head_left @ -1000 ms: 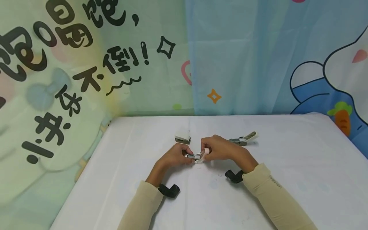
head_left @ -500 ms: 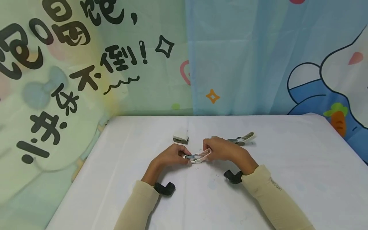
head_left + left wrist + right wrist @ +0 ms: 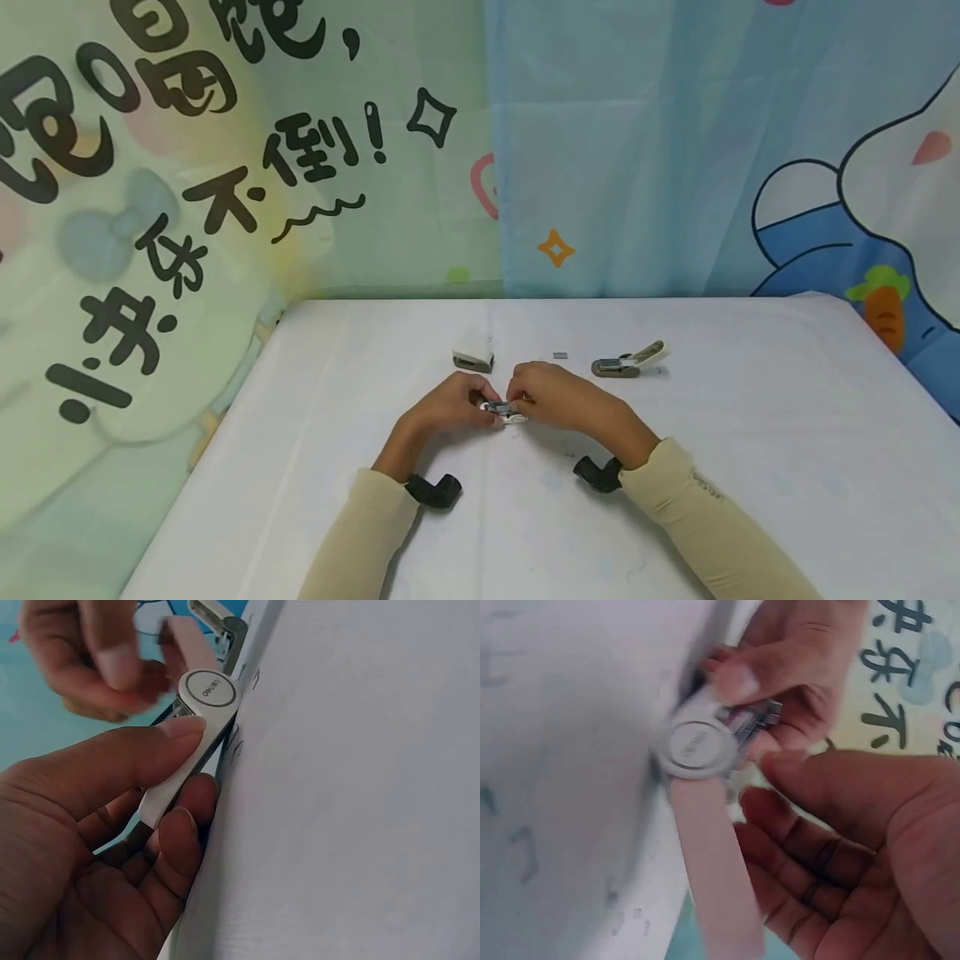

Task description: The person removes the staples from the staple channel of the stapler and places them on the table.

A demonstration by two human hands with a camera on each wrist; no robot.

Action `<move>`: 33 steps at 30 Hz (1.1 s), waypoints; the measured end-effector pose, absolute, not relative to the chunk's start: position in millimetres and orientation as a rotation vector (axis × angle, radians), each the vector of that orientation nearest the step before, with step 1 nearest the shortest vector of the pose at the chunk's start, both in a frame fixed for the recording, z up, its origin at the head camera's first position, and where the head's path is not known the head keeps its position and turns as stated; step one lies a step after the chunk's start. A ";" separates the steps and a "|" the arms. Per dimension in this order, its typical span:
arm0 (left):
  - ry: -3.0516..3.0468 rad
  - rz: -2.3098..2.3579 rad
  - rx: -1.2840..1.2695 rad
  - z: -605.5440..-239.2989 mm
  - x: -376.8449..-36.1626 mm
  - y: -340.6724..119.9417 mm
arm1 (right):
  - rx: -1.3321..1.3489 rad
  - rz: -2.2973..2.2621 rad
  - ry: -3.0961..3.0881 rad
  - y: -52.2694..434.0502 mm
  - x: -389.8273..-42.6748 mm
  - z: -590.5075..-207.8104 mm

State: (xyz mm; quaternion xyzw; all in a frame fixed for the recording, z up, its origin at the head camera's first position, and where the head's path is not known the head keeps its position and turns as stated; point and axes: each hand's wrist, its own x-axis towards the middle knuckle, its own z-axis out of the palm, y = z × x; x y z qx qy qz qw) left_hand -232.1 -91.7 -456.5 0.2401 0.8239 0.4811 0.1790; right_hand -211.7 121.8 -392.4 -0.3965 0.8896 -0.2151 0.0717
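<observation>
1. I see the small pink stapler (image 3: pixel 504 409) in the middle of the worktop (image 3: pixel 750 467), between my two hands
2. My left hand (image 3: pixel 450 404) grips the stapler: the thumb lies along its white base and the other fingers (image 3: pixel 176 840) curl under it
3. My right hand (image 3: pixel 551 396) is at the pink arm, which swings open on the round pivot; the fingers (image 3: pixel 817 847) are loosely curled, and I cannot tell if they really pinch it
4. I judge that the step in hand is opening the stapler, perhaps for loading
5. The next move needs a steady left grip
6. Far right lies a second stapler (image 3: pixel 628 362), far left a white piece (image 3: pixel 473 358)
</observation>
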 end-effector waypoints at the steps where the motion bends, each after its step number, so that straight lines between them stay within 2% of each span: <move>1: 2.331 1.358 0.683 -456.8 -232.3 -91.0 | -1.194 -0.622 2.678 120.6 -211.6 -394.8; 9: 2.359 1.313 0.673 -454.2 -231.8 -88.6 | -1.252 -0.501 2.762 117.0 -208.9 -402.6; 19: 2.468 1.273 0.702 -451.6 -228.8 -86.6 | -1.171 -0.493 2.825 112.1 -201.9 -400.4; 33: 2.708 1.344 0.734 -457.3 -225.5 -80.6 | -0.785 -0.480 2.799 105.1 -196.3 -397.5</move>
